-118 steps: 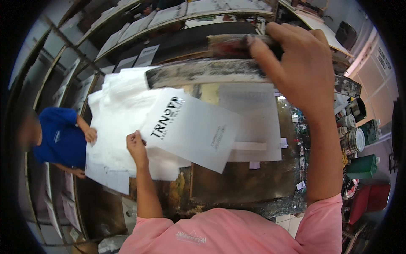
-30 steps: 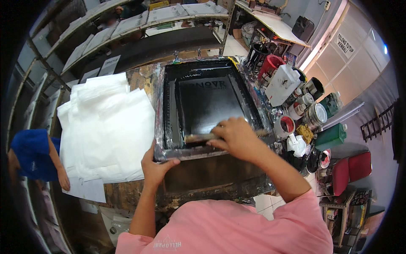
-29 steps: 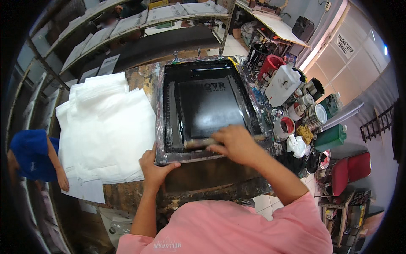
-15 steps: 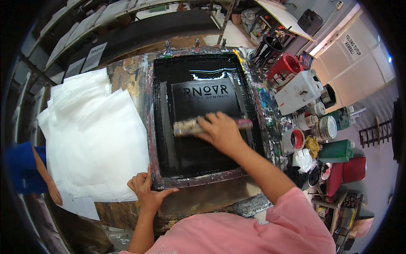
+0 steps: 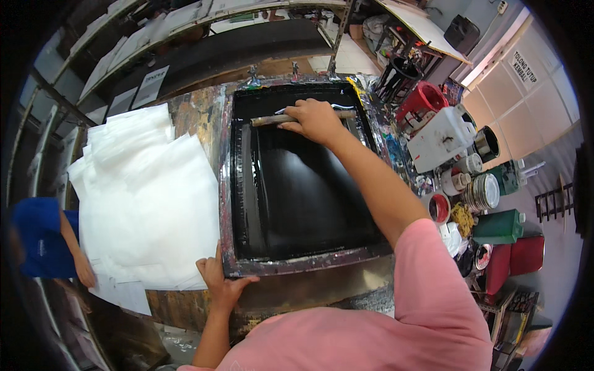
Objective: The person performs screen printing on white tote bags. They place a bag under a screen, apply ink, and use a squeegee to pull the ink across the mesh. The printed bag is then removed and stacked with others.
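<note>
A screen printing frame [image 5: 309, 264] with dark, paint-stained edges lies on the work table. Glossy black ink covers its mesh [image 5: 303, 198]. Near the frame's far end, my right hand [image 5: 315, 120] grips a squeegee [image 5: 266, 120] from above; the bar lies crosswise on the ink. At the near left corner is my left hand [image 5: 216, 278], its index finger along the frame's left side and its thumb stretched along the near edge, the other fingers curled. Left of the frame lies a large, uneven stack of white sheets [image 5: 148, 204].
Another person in a blue shirt [image 5: 46, 235] has a hand [image 5: 85, 272] at the stack's near left corner. Hinge clamps [image 5: 295, 71] stand at the frame's far edge. Ink cans [image 5: 481, 191], a white jug [image 5: 440, 139] and a red bucket [image 5: 421, 102] crowd the right side.
My right hand has pushed the squeegee away from me, from mid-frame to the far end. Black ink now covers where the lettering showed. My left hand remains at the corner.
</note>
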### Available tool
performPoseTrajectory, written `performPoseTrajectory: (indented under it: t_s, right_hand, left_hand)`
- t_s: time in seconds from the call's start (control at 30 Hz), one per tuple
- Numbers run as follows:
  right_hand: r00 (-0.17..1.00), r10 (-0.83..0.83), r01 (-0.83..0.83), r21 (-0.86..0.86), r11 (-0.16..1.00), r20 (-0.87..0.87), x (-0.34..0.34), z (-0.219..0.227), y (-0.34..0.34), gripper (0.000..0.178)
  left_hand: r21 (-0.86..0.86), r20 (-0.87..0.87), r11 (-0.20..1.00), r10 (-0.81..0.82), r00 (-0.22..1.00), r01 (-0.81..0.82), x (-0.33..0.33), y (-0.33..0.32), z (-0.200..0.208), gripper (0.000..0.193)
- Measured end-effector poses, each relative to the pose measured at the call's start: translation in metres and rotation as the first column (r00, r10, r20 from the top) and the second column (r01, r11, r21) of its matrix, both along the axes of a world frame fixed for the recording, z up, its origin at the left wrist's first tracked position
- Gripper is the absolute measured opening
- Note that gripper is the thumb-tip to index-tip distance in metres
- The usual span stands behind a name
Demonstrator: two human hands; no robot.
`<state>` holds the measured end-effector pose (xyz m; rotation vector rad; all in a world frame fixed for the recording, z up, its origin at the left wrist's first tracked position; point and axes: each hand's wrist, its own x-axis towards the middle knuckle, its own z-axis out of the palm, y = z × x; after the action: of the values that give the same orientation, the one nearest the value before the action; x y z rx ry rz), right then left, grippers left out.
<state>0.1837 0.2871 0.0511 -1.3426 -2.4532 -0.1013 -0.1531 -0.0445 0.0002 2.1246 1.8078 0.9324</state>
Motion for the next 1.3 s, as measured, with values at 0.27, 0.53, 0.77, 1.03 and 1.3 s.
performPoseTrajectory:
  t_s: [0.27, 0.53, 0.77, 1.03, 1.3]
  right_hand:
    - [0.993, -0.1, 0.101, -0.012, 0.995, 0.068, -0.012, 0.012, -0.193, 0.04]
    - [0.997, -0.045, 0.04, -0.069, 0.997, -0.061, -0.012, 0.117, -0.29, 0.038]
    - [0.987, -0.111, 0.152, 0.481, 0.864, -0.114, -0.028, 0.233, -0.206, 0.039]
    - [0.981, -0.085, 0.163, 0.516, 0.841, -0.173, -0.028, 0.264, -0.167, 0.041]
    - [0.973, -0.031, 0.155, 0.552, 0.82, -0.227, -0.03, 0.281, -0.162, 0.045]
  left_hand:
    - [0.092, -0.026, 0.996, 0.009, 1.0, -0.006, -0.002, 0.009, -0.011, 0.127]
    - [0.172, 0.7, 0.985, -0.141, 0.7, 0.026, 0.043, 0.019, 0.054, 0.091]
    - [0.547, 0.757, 0.801, -0.35, 0.551, -0.243, 0.067, 0.125, 0.13, 0.068]
    - [0.058, 0.088, 0.998, 0.0, 0.996, -0.005, 0.084, 0.301, -0.002, 0.049]
    - [0.179, -0.197, 0.978, -0.07, 0.978, 0.106, 0.071, 0.402, -0.035, 0.04]
